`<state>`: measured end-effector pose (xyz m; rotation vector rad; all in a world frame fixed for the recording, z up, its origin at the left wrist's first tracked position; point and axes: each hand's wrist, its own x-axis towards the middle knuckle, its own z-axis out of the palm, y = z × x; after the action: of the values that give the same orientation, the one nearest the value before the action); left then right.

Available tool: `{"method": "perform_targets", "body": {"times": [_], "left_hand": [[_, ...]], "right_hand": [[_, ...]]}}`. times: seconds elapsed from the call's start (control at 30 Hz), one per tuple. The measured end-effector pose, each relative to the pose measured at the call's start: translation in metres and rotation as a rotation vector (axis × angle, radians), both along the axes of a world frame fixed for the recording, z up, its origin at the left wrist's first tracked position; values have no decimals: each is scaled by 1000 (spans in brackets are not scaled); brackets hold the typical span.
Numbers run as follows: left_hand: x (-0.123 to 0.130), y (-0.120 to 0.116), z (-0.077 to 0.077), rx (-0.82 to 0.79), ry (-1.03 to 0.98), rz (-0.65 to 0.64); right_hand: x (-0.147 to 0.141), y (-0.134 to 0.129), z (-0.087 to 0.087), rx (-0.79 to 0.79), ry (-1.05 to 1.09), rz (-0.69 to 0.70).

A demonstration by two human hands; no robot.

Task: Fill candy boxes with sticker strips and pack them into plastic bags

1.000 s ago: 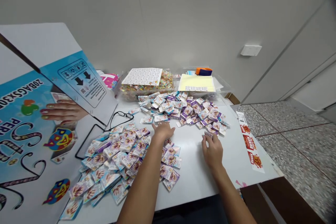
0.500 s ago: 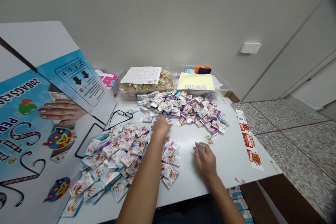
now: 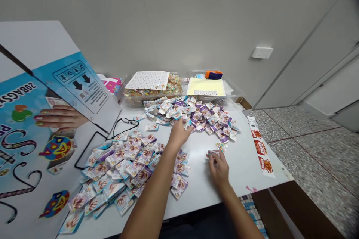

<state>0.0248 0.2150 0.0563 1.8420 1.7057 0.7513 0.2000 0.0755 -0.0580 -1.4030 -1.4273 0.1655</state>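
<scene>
Head view: right hand (image 3: 219,170) pinches a small packet (image 3: 212,153) on the white table (image 3: 246,164), near the far pile (image 3: 193,114). Left hand (image 3: 179,134), fingers loosely spread, touches that pile's near edge. Another pile (image 3: 126,168) lies left.

Both forearms bare, no sleeves, rings or watch.

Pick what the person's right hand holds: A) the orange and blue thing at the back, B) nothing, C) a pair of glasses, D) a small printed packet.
D: the right hand pinches a small printed packet at its fingertips, above the white table.
</scene>
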Motion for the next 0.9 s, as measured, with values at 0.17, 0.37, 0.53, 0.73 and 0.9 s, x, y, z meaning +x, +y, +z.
{"method": "perform_targets", "body": {"times": [0.17, 0.37, 0.53, 0.73, 0.9], "left_hand": [[11, -79, -7, 39, -179, -151], [16, -152, -37, -249, -686, -166], [4, -168, -21, -304, -883, -69], [-26, -161, 8, -483, -812, -357], [-40, -164, 19, -505, -661, -471]], "right_hand": [[-2, -6, 7, -60, 217, -133], [-35, -41, 30, -255, 796, 8], [-38, -61, 60, -276, 916, 83], [-13, -59, 115, -317, 873, 286], [-21, -56, 144, -410, 570, 292]]}}
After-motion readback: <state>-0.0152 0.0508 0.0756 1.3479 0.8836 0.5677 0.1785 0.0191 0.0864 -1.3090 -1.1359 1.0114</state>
